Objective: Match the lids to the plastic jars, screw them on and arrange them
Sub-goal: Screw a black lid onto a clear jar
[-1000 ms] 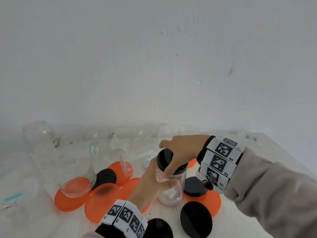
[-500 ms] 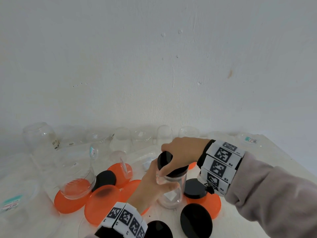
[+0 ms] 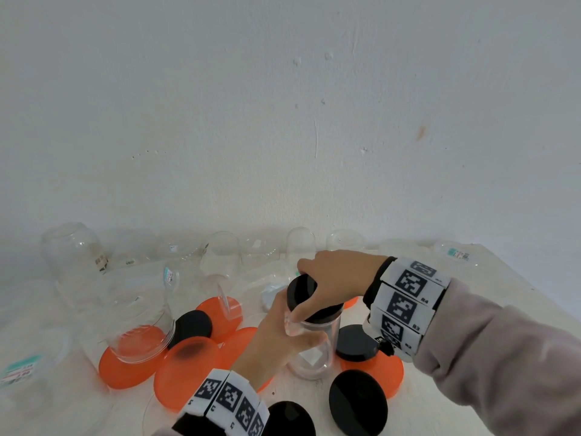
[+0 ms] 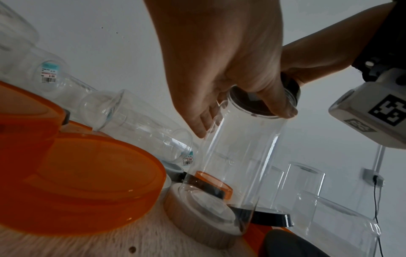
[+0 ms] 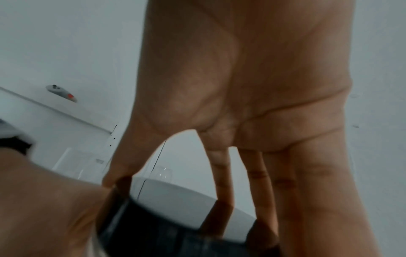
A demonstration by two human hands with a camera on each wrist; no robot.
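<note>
Right hand [image 3: 338, 278] comes in from the right of the head view, fingers curled down over the round black plastic lid [image 3: 306, 295], gripping its rim. Right wrist view confirms it: fingertips [image 5: 224, 200] press on the lid's edge [image 5: 175, 233], thumb on the opposite side.

Left hand [image 3: 276, 338] rises from the bottom centre, wrapped round the upper body of the tall clear cylindrical plastic jar [image 3: 314, 354], thumb across the front. In the left wrist view the jar [image 4: 239, 156] stands upright, with the lid [image 4: 290, 87] sitting on its mouth; how far it is threaded cannot be told.

The jar stands on the white table [image 3: 471, 297], centre of the head view. Touching it at lower right: a loose black lid [image 3: 355, 343] lying on a flat orange translucent lid [image 3: 386, 369]. Two more black lids at the bottom edge [image 3: 358, 402] [image 3: 290, 418]. Left of the hands: several overlapping orange lids [image 3: 185, 369], another black lid [image 3: 191, 325] and a wide clear jar [image 3: 138, 322] standing on an orange lid [image 3: 125, 369]. Along the plain white wall [image 3: 283, 121] at the back, a row of lidless clear jars [image 3: 74, 253], some with price stickers, some lying on their sides.
</note>
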